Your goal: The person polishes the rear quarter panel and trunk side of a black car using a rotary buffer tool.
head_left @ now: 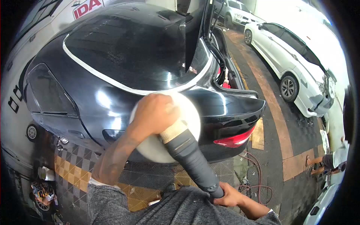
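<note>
Both my hands are on a car polisher (193,155) with a black-wrapped body. My left hand (159,112) is closed over its head, above a round white pad (191,116) that looks blurred. Around the rear end of the body, my right hand (227,195) is wrapped. The pad lies against the rear side panel of a glossy black car (213,99), below the rear window (127,48). White masking tape (101,80) edges that window. To the pad's right is a red tail light (236,139).
The tailgate (200,33) stands raised. A reddish hose (259,176) lies on the floor at right. A white car (288,56) is parked beyond. One person (43,193) is low at bottom left near a bucket (47,173); another person (333,160) is at far right.
</note>
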A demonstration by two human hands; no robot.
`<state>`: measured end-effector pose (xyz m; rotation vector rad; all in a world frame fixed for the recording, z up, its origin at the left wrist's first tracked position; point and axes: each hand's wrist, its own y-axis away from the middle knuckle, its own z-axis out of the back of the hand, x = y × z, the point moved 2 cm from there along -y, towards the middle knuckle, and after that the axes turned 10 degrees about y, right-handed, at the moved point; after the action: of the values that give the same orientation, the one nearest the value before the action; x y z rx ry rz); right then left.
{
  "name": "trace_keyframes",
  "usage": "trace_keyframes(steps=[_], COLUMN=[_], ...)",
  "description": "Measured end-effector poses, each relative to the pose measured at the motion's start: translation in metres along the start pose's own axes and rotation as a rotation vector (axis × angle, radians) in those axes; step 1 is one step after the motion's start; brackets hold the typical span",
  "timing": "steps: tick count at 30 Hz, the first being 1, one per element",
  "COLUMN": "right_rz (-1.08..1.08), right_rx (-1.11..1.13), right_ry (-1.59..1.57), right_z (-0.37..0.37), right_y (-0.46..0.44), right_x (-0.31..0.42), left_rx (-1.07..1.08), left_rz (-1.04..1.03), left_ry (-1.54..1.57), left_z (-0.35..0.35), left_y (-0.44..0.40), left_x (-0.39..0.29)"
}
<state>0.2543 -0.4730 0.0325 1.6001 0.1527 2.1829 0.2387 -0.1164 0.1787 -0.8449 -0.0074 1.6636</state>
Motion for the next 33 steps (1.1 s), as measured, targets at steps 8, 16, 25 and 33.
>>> trace_keyframes(steps=[8,16,25,33], right_rz=[-0.284,-0.339,-0.343,-0.508], right_rx=[-0.032,0.008,0.094,-0.132], right_ry=[-0.329,-0.286,-0.268,-0.216], right_z=[0.064,0.095,0.108,0.153], right_y=[0.067,0.076,0.074,0.120], right_x=[0.000,0.049,0.053,0.095], left_rx=[0.179,0.284,0.191,0.419], left_rz=[-0.075,-0.064,0.037,-0.109], left_ry=[0.069,0.027,0.082,0.141], left_z=[-0.075,-0.070,-0.054,-0.115], left_y=[-0.095,-0.105,-0.079,-0.143], left_x=[-0.048,-0.042,-0.032,-0.056])
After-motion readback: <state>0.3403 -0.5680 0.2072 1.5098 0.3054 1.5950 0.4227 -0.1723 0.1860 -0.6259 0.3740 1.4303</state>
